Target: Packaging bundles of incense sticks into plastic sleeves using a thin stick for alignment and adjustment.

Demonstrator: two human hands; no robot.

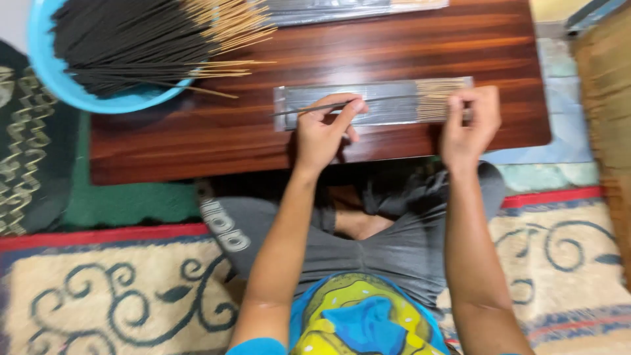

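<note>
Nearest the camera, crossed legs in grey shorts [394,243] are seen on a patterned rug [98,302], with both forearms stretched toward a low dark wooden table [197,131]. On its near edge a long silvery plastic sleeve [394,113] is laid flat, left to right. A small bundle of dark incense sticks [368,100] is held over the sleeve, bare bamboo ends to the right. Left hand [322,128]: thumb and forefinger pinched on the dark part of the bundle, other fingers curled. Right hand [470,121]: fingers bunched together, pinching the bamboo ends at the sleeve's right end. Far left, a blue basin [49,72] piled with more loose sticks [131,39] overhangs the table corner. Another silvery packet [355,8] lies at the far edge.
</note>
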